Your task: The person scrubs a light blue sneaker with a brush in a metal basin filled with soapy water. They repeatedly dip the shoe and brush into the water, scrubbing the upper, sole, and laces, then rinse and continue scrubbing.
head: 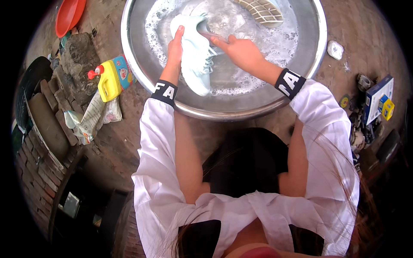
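A pale blue lace-up sneaker [195, 58] is tilted over soapy water in a wide metal basin [222, 114], its toe towards me. My left hand [175, 48] grips the shoe along its left side, thumb on the upper near the heel. From the right, my right hand [243, 53] holds a slim reddish handle [208, 34] at the shoe's opening. The handle's far end is hidden inside the shoe, so its kind is unclear. Another shoe [261, 12] lies at the basin's far side with its tan, ridged sole showing.
Left of the basin stands a yellow detergent jug [109, 80] with a red cap, beside crumpled plastic packaging [87, 119] and a rock [79, 51]. A red plastic basin [69, 16] is farther back. At right are a white soap-like block [335, 50] and a blue-and-white box [377, 96].
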A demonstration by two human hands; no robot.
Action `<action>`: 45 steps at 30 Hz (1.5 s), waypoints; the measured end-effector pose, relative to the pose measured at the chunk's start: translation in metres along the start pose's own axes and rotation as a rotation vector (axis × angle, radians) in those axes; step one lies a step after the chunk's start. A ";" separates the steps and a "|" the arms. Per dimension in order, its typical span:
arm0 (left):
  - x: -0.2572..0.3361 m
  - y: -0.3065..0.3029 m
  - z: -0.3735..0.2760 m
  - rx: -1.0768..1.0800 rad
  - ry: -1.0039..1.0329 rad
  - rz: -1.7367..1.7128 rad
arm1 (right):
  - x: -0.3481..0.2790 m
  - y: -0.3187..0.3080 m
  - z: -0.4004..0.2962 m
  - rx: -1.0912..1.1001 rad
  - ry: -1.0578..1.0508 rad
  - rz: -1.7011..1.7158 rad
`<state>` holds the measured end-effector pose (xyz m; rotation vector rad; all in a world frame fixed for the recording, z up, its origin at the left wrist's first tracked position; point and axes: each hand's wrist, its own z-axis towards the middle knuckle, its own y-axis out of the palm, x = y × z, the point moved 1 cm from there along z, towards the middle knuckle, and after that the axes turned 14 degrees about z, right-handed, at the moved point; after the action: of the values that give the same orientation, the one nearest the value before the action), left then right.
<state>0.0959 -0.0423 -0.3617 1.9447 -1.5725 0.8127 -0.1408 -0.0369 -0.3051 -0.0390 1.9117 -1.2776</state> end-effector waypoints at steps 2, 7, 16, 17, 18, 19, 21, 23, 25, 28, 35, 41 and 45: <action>0.003 -0.001 0.002 -0.006 -0.015 -0.027 | -0.003 0.007 -0.019 -0.037 -0.017 0.000; -0.005 0.010 0.000 -0.039 -0.008 0.019 | 0.012 -0.012 0.011 0.013 -0.005 -0.068; 0.009 0.021 -0.016 -0.138 0.009 -0.165 | 0.009 -0.017 0.015 0.052 0.003 -0.085; 0.007 0.015 -0.016 -0.143 -0.002 -0.118 | 0.008 -0.017 0.018 0.060 0.016 -0.082; 0.007 0.007 -0.013 -0.142 -0.005 -0.073 | 0.009 -0.013 0.012 0.047 0.005 -0.039; 0.008 0.004 -0.008 -0.148 -0.004 -0.037 | 0.012 -0.006 0.003 0.047 -0.022 -0.008; 0.006 0.000 -0.009 -0.156 -0.039 -0.122 | 0.005 0.001 -0.014 0.035 -0.073 0.059; 0.000 0.006 -0.012 -0.148 -0.052 -0.160 | 0.006 -0.013 0.000 -0.043 -0.005 -0.030; -0.002 0.014 -0.015 -0.173 -0.066 -0.142 | 0.014 -0.018 0.015 0.045 -0.034 -0.057; -0.005 0.006 -0.014 -0.162 -0.097 -0.073 | 0.012 -0.006 -0.008 -0.044 0.021 0.053; -0.018 -0.006 -0.010 -0.331 -0.176 -0.241 | 0.052 -0.008 -0.029 0.107 0.011 0.781; -0.016 -0.001 -0.009 -0.515 -0.321 -0.304 | 0.047 -0.030 0.003 0.284 0.162 0.846; -0.006 0.022 -0.027 -0.579 -0.312 -0.250 | 0.025 -0.033 0.023 0.232 0.061 0.513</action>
<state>0.0696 -0.0238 -0.3469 1.8221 -1.4722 -0.0600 -0.1554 -0.0812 -0.2979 0.5787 1.6610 -1.1386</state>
